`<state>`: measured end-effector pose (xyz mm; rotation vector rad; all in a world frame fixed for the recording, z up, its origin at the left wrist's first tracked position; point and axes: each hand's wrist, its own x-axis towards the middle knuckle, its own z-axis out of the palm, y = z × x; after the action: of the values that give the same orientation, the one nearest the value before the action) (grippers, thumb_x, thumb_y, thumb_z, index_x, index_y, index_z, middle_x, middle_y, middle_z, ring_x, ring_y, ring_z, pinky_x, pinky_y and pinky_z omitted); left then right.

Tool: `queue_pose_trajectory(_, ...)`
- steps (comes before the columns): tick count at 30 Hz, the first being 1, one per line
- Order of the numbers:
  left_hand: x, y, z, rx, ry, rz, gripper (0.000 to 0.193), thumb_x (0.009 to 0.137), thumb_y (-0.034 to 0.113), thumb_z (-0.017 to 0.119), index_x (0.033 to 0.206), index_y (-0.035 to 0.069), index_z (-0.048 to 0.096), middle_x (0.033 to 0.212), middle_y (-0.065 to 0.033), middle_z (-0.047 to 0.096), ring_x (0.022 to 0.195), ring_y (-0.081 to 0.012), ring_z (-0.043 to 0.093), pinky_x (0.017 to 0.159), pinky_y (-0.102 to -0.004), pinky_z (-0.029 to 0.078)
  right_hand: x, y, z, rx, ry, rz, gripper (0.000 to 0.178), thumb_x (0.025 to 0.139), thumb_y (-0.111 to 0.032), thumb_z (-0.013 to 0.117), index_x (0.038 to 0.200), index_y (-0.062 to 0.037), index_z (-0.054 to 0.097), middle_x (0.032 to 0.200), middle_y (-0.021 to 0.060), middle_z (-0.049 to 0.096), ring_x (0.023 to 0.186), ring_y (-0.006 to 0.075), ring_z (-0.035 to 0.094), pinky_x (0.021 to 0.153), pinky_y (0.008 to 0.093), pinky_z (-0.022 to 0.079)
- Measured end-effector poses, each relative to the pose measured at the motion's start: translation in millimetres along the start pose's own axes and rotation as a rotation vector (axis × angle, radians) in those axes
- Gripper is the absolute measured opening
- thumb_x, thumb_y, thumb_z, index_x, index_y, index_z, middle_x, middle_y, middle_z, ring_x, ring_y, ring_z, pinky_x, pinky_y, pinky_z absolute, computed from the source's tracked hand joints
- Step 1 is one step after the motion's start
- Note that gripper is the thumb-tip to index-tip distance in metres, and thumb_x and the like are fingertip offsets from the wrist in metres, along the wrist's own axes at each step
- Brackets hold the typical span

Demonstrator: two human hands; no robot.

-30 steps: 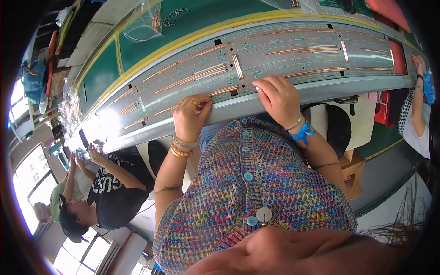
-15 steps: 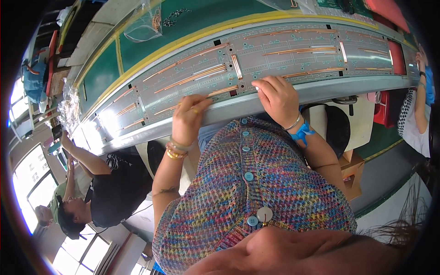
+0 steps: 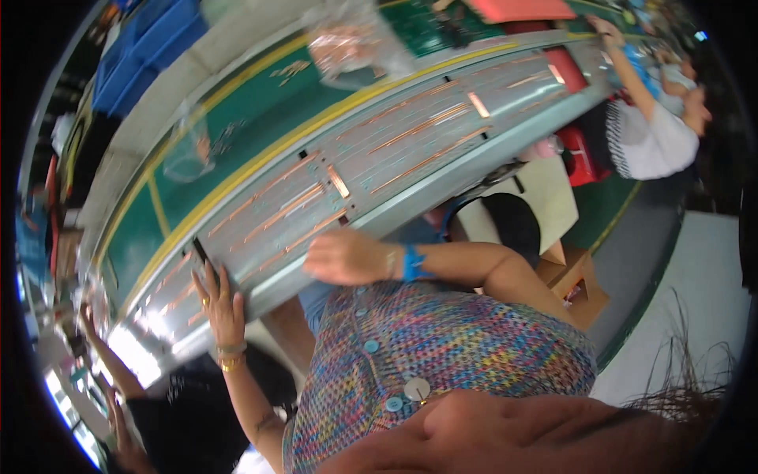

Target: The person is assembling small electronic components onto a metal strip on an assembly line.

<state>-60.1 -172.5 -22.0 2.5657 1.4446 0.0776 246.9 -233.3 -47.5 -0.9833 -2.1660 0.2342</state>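
A long row of grey printed panels runs diagonally across the view, with thin copper-coloured strips lying along it and short wider strips set crosswise. My left hand rests at the row's near edge toward the left end, its fingers stretched out and spread over a panel, touching a dark gap between panels. My right hand is held over the pale metal rail at the near side, fingers curled in and blurred. Whatever it may hold is hidden.
Beyond the panels, a green surface carries clear plastic bags with copper pieces. A blue crate stands at far left. Co-workers are at both ends: a white-shirted person right and a dark-shirted person left. A stool and cardboard box stand behind right.
My view has swung toward the left. Both hands have moved left along the row; the left one has gone from a pinch to spread fingers, and the right has come across my body.
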Motion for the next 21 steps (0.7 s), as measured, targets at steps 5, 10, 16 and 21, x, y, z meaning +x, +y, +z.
queue_pose_trajectory(5, 40.7, 1.7, 16.2, -0.118, 0.028, 0.288, 0.05, 0.088, 0.032, 0.043, 0.133, 0.009, 0.047, 0.149, -0.0151, 0.022, 0.137, -0.0421, 0.009, 0.11, -0.0502, 0.013, 35.5, -20.3, 63.4, -0.04, -0.112, -0.252, 0.045, 0.068, -0.039, 0.068, 0.1, -0.0077, 0.058, 0.105, 0.0075, 0.058, 0.107, 0.0232, 0.051, 0.101, 0.042, 0.032)
queue_pose_trajectory(10, 67.2, 8.4, 19.0, -0.182, -0.025, 0.397, 0.051, 0.09, 0.042, 0.042, 0.13, 0.011, 0.05, 0.148, -0.014, 0.024, 0.138, -0.0412, 0.009, 0.108, -0.054, 0.015, 58.2, -22.6, 87.7, -0.119, -0.353, -0.171, 0.075, 0.071, -0.05, 0.063, 0.129, -0.0053, 0.044, 0.129, 0.0102, 0.047, 0.127, 0.0272, 0.036, 0.113, 0.0457, 0.012)
queue_pose_trajectory(16, 85.8, 20.0, 28.7, -0.234, 0.018, 0.464, 0.051, 0.09, 0.043, 0.042, 0.125, 0.008, 0.054, 0.146, -0.016, 0.027, 0.137, -0.0417, 0.011, 0.107, -0.0541, 0.017, 47.2, -7.1, 92.2, -0.183, -0.25, -0.113, 0.077, 0.068, -0.049, 0.067, 0.123, 0.0, 0.045, 0.128, 0.0159, 0.047, 0.127, 0.0298, 0.035, 0.114, 0.0474, 0.008)
queue_pose_trajectory(21, 73.0, 41.9, 20.3, -0.211, 0.291, 0.377, 0.052, 0.093, 0.038, 0.04, 0.135, 0.006, 0.04, 0.146, -0.0181, 0.026, 0.136, -0.0425, 0.015, 0.107, -0.0526, 0.018, 47.1, -9.7, 79.6, -0.161, -0.267, -0.097, 0.063, 0.068, -0.043, 0.067, 0.112, 0.0002, 0.053, 0.12, 0.0167, 0.051, 0.117, 0.0307, 0.043, 0.107, 0.0463, 0.023)
